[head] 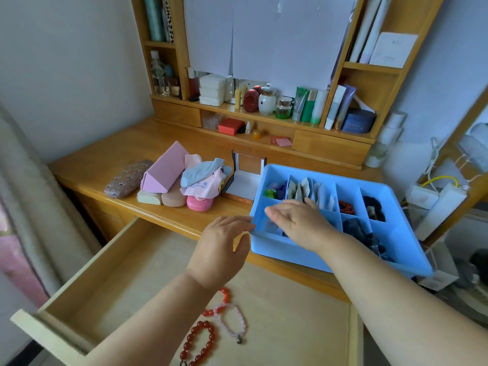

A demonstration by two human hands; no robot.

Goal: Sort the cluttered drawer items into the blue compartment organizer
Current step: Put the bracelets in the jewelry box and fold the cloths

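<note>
Right hand [298,223] hovers spread over the blue organizer [396,249]; left hand [220,250] relaxed, touching its corner (bead bracelets [211,328] remain in the drawer [111,262], likely next).

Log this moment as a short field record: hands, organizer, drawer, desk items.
left hand: open, fingertips at the near-left corner of the blue organizer
right hand: open, palm down over the organizer's near-left compartment
organizer contents: paper packets, hair ties, dark scrunchies
drawer: pulled open, holds red bead bracelets and a pink bead bracelet
desk: glasses cases, folded cloths, open gift box
</note>
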